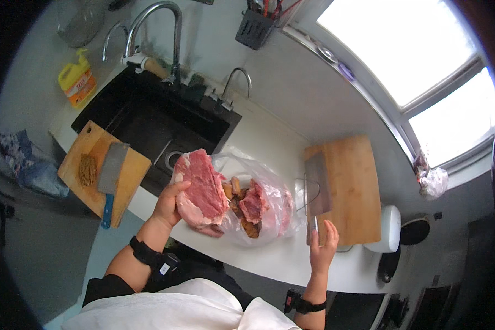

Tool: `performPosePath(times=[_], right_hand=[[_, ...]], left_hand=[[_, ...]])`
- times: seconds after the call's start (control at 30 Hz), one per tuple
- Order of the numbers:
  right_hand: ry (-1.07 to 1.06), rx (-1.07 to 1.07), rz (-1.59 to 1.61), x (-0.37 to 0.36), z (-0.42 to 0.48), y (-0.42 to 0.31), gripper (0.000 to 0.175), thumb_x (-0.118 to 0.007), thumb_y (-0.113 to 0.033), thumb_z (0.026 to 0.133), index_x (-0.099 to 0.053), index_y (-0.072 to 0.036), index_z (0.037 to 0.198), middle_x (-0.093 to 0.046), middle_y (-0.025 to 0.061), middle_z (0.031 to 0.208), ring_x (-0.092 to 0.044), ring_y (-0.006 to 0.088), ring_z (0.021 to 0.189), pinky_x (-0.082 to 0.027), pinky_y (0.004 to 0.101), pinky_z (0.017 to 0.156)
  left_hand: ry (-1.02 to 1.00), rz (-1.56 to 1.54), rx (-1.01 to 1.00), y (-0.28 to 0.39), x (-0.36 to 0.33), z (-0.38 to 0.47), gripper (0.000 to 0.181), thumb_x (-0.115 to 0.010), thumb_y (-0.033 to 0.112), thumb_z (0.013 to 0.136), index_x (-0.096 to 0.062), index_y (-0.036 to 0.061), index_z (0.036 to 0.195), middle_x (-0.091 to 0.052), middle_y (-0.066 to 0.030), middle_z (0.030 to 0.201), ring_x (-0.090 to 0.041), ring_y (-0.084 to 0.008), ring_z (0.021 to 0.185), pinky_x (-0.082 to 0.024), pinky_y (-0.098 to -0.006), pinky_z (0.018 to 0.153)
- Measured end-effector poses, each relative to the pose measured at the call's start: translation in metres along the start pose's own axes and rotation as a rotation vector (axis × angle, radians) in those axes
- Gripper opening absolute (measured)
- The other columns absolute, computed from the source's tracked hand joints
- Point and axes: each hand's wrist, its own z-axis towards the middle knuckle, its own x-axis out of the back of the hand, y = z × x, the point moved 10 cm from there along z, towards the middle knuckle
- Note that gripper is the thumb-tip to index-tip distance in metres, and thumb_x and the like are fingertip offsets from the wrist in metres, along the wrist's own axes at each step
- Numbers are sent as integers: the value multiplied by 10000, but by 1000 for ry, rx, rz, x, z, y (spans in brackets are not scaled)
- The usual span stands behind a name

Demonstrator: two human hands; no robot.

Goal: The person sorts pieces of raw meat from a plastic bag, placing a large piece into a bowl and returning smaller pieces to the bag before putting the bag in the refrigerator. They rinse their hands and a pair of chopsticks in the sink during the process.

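My left hand (170,203) grips a large slab of raw red meat (204,189) with a pale fatty edge, tilted up over the counter's front edge. Beside it lies an opened clear plastic bag (273,173), holding a smaller red piece of meat (253,202) and several brownish chunks (251,228). Off to the right, my right hand (324,247) is raised with thumb and fingers apart, nothing visibly held. Just past its fingertips stands a wide grey blade (318,181) against an upright wooden board (352,189); whether the fingers touch it, I cannot tell.
A cleaver (113,169) with a blue handle and a brown scrubbing pad (88,170) lie on a cutting board (134,169) across the black sink's (148,117) left side. Behind are a tall faucet (177,37) and a yellow detergent jug (78,80). A white container (390,229) stands right.
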Motion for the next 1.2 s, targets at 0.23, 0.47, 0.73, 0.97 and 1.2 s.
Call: performPosePath(times=[0.23, 0.47, 0.73, 0.97, 1.2], right_hand=[[-765, -494, 1450, -108, -40, -153, 373, -421, -161, 865, -354, -12, 1200, -500, 164, 1072, -532, 220, 927, -430, 323, 803], [-851, -754, 1977, -149, -38, -215, 750, -319, -601, 780, -235, -42, 1273, -367, 109, 1250, -393, 227, 1126, -349, 364, 903], [-734, -726, 2026, -149, -38, -235, 631, -573, -160, 740, -252, -15, 1263, -387, 97, 1223, -398, 191, 1117, -315, 316, 938], [-615, -632, 1971, -142, -32, -250, 646, -575, -79, 725, -238, -2, 1270, -386, 102, 1222, -391, 185, 1119, -305, 314, 943], [-631, -645, 1865, -155, -39, -239, 504, -508, -119, 794, -301, -10, 1239, -411, 101, 1197, -432, 176, 1069, -349, 306, 913]], left_hand=[[-349, 1216, -658, 67, -93, -25, 653, -649, 115, 647, -314, 61, 1204, -429, -101, 1132, -453, -208, 1015, -381, -316, 860], [-1028, 1756, -1103, 47, -127, -73, 579, -677, 216, 645, -400, 145, 1148, -450, -77, 1128, -423, -250, 1068, -271, -422, 965], [-1195, 1950, -1241, 57, -120, -89, 496, -570, 292, 751, -367, 149, 1180, -394, -80, 1224, -334, -243, 1170, -143, -445, 1015], [-812, 1953, -1272, 101, -117, -75, 705, -539, 468, 732, -227, 113, 1255, -209, -175, 1308, -147, -335, 1241, -59, -487, 1004], [-1034, 1970, -1419, 81, -121, -86, 581, -610, 355, 717, -336, 104, 1164, -335, -140, 1248, -237, -328, 1216, -99, -522, 998]])
